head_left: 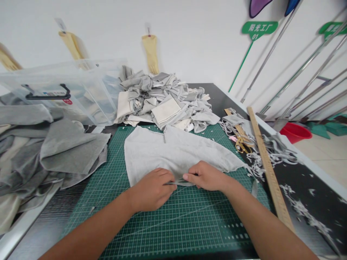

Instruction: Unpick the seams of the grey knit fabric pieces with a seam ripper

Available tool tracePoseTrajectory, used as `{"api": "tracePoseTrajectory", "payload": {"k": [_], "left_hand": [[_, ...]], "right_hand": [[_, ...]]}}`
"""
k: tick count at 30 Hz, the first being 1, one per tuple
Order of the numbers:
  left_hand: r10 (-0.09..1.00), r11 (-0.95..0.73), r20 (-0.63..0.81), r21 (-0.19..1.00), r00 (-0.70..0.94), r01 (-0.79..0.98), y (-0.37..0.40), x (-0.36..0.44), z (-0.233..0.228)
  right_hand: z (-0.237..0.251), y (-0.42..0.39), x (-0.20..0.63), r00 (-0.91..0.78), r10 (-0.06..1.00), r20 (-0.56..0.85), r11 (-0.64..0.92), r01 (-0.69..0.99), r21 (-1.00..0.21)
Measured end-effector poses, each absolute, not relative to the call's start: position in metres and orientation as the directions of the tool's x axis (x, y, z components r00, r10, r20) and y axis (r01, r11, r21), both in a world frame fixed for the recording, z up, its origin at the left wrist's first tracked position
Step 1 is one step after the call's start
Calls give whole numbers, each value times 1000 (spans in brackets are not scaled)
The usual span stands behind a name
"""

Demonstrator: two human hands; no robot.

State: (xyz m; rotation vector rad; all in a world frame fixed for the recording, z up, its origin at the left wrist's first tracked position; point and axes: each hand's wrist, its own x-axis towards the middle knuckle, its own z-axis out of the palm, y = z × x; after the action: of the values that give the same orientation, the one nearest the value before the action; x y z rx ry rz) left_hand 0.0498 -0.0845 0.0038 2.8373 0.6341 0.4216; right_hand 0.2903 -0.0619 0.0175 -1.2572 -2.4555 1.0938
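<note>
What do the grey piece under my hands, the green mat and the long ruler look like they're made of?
Light grey cloth piece: soft knit fabric, matte, judging by its limp folds. Green gridded cutting mat: probably vinyl or rubber, smooth with a slight sheen. Long straight ruler: apparently wood, tan and unpainted.

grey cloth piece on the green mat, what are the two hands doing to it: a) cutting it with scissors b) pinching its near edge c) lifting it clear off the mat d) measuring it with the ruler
b: the left hand and right hand pinch the near edge of the grey cloth piece, which lies flat on the green mat; scissors and ruler lie untouched aside.
</note>
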Motion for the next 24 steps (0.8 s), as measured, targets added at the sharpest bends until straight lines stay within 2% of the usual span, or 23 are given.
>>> {"api": "tracePoseTrajectory", "payload": {"k": [7,24], "left_hand": [[471,-857,295,377,831,352,-75,50,-7],[489,-845,286,388,824,367,-74,51,-7]], "right_hand": [[19,-63,287,-642,759,-108,517,695,-500],[16,-66,280,-601,793,-98,547,773,-321]]}}
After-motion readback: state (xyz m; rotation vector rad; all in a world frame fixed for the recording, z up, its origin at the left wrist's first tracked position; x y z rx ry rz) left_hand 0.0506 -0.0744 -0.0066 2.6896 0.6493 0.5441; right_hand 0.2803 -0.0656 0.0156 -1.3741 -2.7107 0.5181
